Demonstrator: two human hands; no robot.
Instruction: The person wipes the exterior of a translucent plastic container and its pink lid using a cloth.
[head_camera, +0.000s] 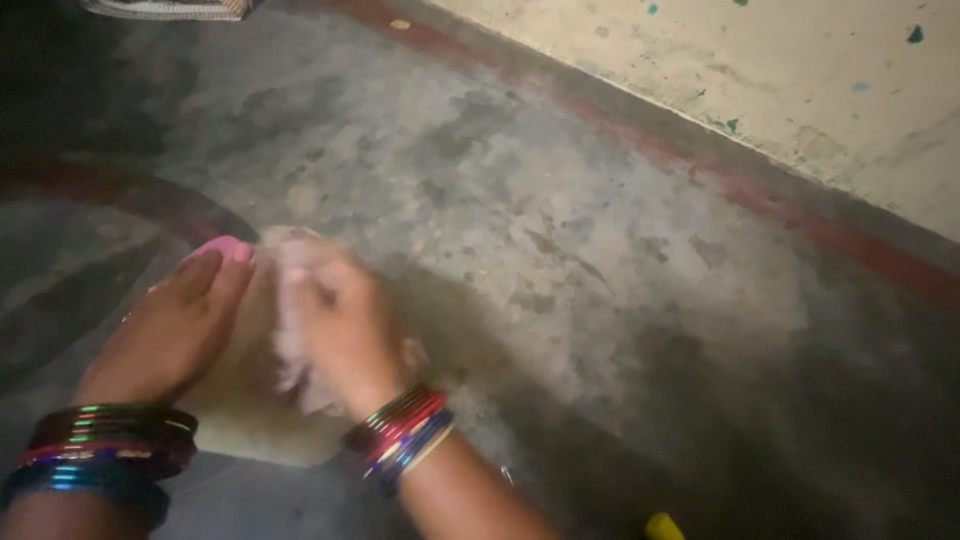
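Observation:
My left hand (170, 335) lies flat with its fingers together on a pale cream cloth-like thing (250, 415) spread on the floor. Its fingertips touch a small pink object (230, 247) at the far edge. My right hand (345, 335) is blurred with motion. It is closed around a whitish wad (292, 300) pressed on the same pale thing, right beside the left hand. Both wrists carry several coloured bangles. What lies under the hands is hidden.
The floor is rough grey concrete (560, 230) with stains. A dull red stripe (700, 170) runs along the foot of a cream wall (800, 70) at the upper right. A small yellow thing (662, 526) shows at the bottom edge, and a woven item (170, 8) at the top left.

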